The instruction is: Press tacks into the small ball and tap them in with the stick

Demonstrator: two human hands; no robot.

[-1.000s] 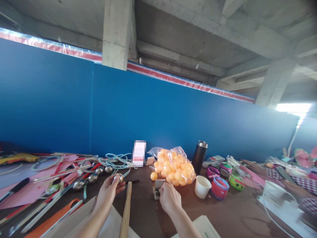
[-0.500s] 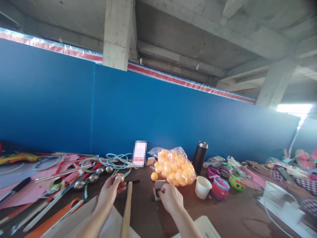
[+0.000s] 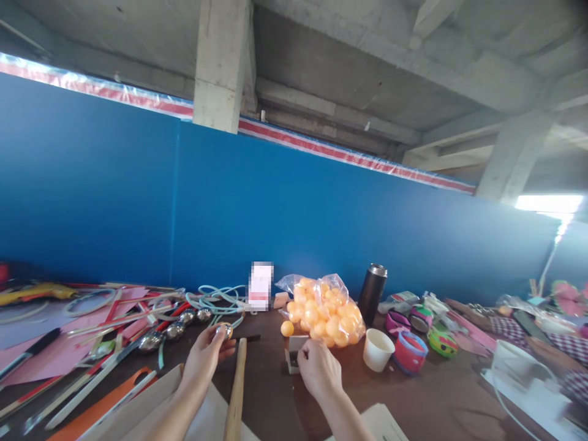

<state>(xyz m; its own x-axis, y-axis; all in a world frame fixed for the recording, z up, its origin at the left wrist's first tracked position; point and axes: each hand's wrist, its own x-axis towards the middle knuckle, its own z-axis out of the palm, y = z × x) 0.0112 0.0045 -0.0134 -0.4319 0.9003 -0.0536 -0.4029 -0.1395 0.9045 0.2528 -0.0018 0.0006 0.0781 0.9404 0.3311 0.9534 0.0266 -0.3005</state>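
Between the thumb and fingers of my left hand (image 3: 205, 353) is a shiny metal ball (image 3: 225, 331), raised just above the table. My right hand (image 3: 321, 367) is closed, its fingertips pinched at the right side of a small open cardboard box (image 3: 291, 354). Whatever those fingers hold is hidden behind the hand. A wooden stick (image 3: 236, 389) lies between my two hands. Just behind the box are one loose orange ball (image 3: 287, 329) and a clear plastic bag of orange balls (image 3: 326, 312).
More metal balls (image 3: 174, 331) lie left beside pale blue tubing (image 3: 218, 297) and cluttered sticks. A paper cup (image 3: 378, 350), black flask (image 3: 372, 294) and coloured tape-like rolls (image 3: 410, 353) stand right. Another person's checked sleeve (image 3: 569, 346) shows at far right.
My right hand has shifted slightly right, off the middle of the small box. My left hand keeps the metal ball in nearly the same place. The view has shifted a little.
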